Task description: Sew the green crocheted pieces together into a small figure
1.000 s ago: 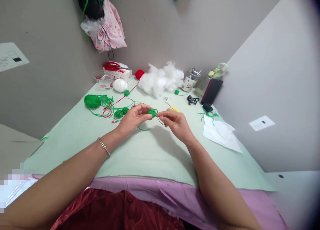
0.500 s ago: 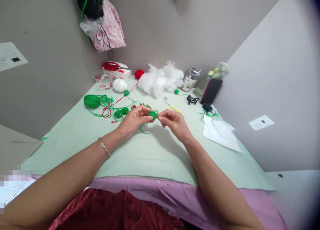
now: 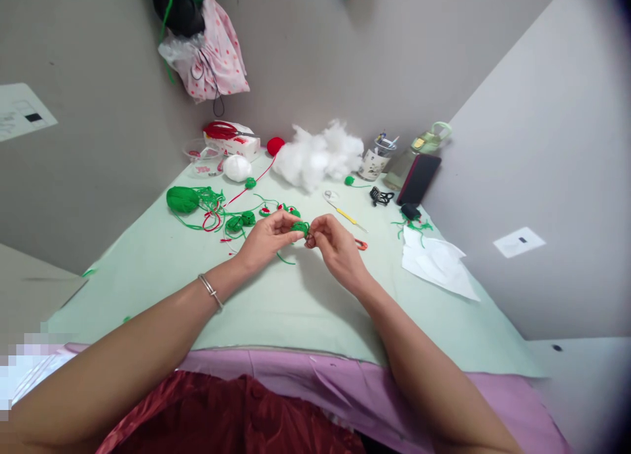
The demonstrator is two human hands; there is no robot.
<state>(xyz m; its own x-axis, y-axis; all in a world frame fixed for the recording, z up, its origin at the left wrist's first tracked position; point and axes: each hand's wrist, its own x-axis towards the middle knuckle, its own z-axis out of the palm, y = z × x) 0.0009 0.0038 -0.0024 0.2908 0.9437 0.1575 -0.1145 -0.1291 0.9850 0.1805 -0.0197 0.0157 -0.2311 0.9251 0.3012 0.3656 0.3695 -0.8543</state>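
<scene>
A small green yarn piece [image 3: 300, 228] is pinched between the thumb and fingers of my left hand [image 3: 270, 237], above the middle of the table. Close against its right side, my right hand [image 3: 336, 247] has thumb and fingertips pressed together; what they grip is too small to name. A green yarn tail [image 3: 286, 259] hangs below the piece. Just beyond my left hand lie small green pieces with red and white centres [image 3: 280, 208]. An orange clip-like item [image 3: 361, 244] lies partly behind my right hand.
Green yarn ball [image 3: 182, 200] and strands lie left. White stuffing [image 3: 318, 157], a pen cup [image 3: 376, 159], a bottle [image 3: 400, 169] and a phone [image 3: 419, 180] stand at the back. A yellow-handled hook [image 3: 347, 215] and white sheet [image 3: 436, 262] lie right.
My right hand has shifted slightly left and turned, its fingers now closer to the green piece. The orange item beside it has come into view. The green piece is slightly turned.
</scene>
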